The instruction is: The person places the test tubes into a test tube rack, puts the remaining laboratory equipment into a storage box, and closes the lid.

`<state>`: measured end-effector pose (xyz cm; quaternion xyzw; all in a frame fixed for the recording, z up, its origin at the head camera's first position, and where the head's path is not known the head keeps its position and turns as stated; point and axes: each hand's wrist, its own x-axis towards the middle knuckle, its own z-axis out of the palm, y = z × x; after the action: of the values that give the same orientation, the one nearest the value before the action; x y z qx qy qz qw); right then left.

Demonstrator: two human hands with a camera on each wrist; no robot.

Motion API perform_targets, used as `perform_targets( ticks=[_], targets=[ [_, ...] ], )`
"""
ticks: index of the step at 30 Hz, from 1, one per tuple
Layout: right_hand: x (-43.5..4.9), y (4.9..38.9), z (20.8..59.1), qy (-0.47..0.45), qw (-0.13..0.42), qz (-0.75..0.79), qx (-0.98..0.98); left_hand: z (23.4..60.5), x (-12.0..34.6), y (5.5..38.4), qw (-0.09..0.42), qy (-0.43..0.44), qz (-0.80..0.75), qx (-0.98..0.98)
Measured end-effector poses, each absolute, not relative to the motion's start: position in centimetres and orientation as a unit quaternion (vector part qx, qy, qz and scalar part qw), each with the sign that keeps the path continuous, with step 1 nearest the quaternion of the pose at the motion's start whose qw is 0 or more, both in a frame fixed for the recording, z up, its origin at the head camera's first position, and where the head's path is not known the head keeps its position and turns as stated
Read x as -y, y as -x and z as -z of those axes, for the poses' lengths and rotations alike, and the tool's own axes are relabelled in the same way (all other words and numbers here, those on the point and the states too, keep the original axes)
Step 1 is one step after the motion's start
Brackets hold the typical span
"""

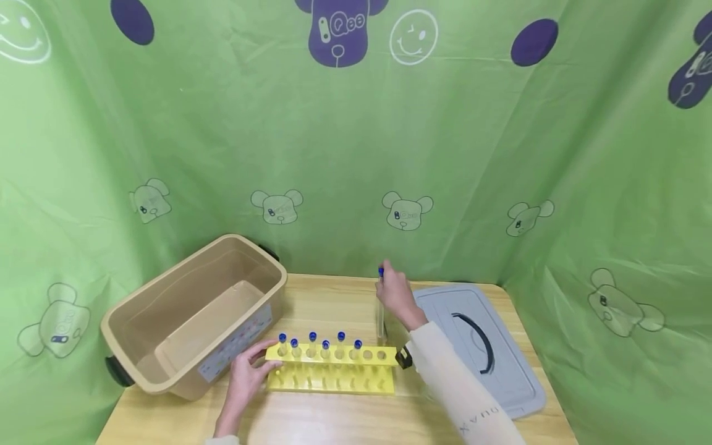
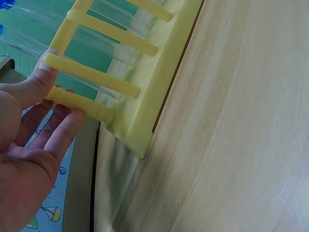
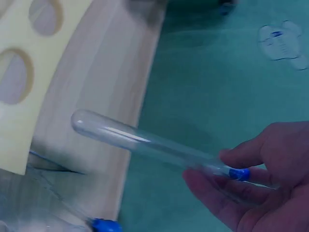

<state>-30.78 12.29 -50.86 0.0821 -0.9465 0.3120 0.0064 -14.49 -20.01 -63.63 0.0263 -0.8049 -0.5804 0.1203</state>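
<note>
A yellow test tube rack (image 1: 330,390) stands on the table, with several clear test tubes (image 1: 340,346) with blue caps in its upper plate. Two round holes show at its right end. My left hand (image 1: 247,377) grips the rack's left end, thumb and fingers around the end post in the left wrist view. Beyond the right end, my right hand (image 1: 396,293) pinches a blue-capped test tube (image 3: 125,137) near its cap. That tube hangs roughly upright, rounded end down, apart from the rack. No contents can be made out in it.
At the left sits a tan storage bin (image 1: 183,272); a grey lid (image 1: 445,303) with a black handle lies at the right, partly under the right forearm. Another blue cap (image 3: 107,225) on clear material shows low in the right wrist view. Green curtain (image 1: 345,136) surrounds the table.
</note>
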Motion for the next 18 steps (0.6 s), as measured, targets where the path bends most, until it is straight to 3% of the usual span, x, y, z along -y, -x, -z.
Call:
perform_targets(
  ticks=[10, 18],
  targets=[
    [-12.7, 27.2, 47.6, -0.145, 0.105, -0.370, 0.911, 63.8, 20.1, 14.5, 0.129, -0.024, 0.573, 0.809],
    [-13.3, 23.7, 48.3, -0.187, 0.162, -0.415, 0.875, 63.5, 19.7, 14.2, 0.127, -0.023, 0.585, 0.801]
  ],
)
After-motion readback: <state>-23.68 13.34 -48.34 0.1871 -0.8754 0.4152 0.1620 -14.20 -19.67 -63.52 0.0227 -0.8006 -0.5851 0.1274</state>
